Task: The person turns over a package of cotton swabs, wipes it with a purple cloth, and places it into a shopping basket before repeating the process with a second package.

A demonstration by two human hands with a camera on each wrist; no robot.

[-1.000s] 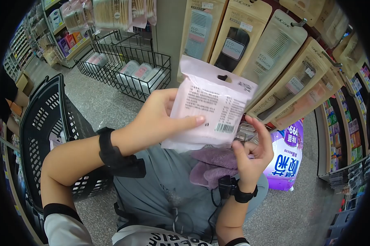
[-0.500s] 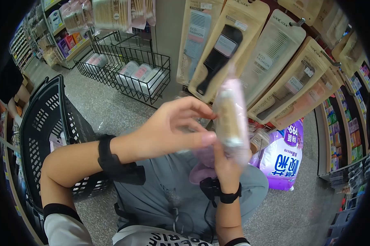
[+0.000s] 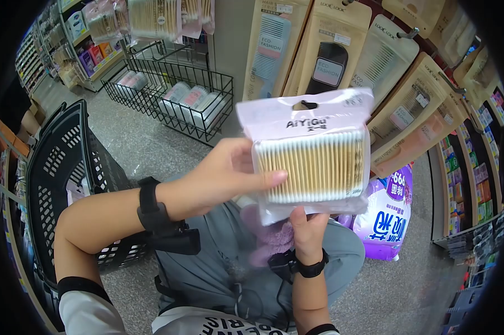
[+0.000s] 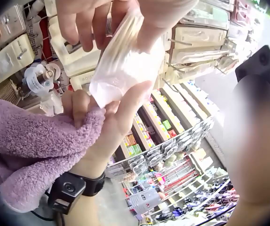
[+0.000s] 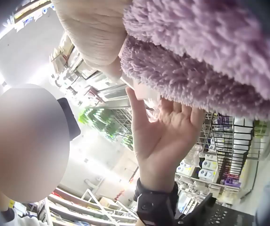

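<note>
Head view: the left hand [image 3: 229,174] grips the side of a pale-pink plastic packet of wooden-stick cotton swabs [image 3: 313,167], the right hand [image 3: 310,237] its bottom edge, before beige hanging comb packages [image 3: 402,120]; a fluffy purple cloth [image 3: 273,237] touches the right hand.

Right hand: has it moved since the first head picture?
Yes. In the head view, the right hand is now farther left, away from the purple-and-white bag, whose left edge it was beside in that first picture.
</note>
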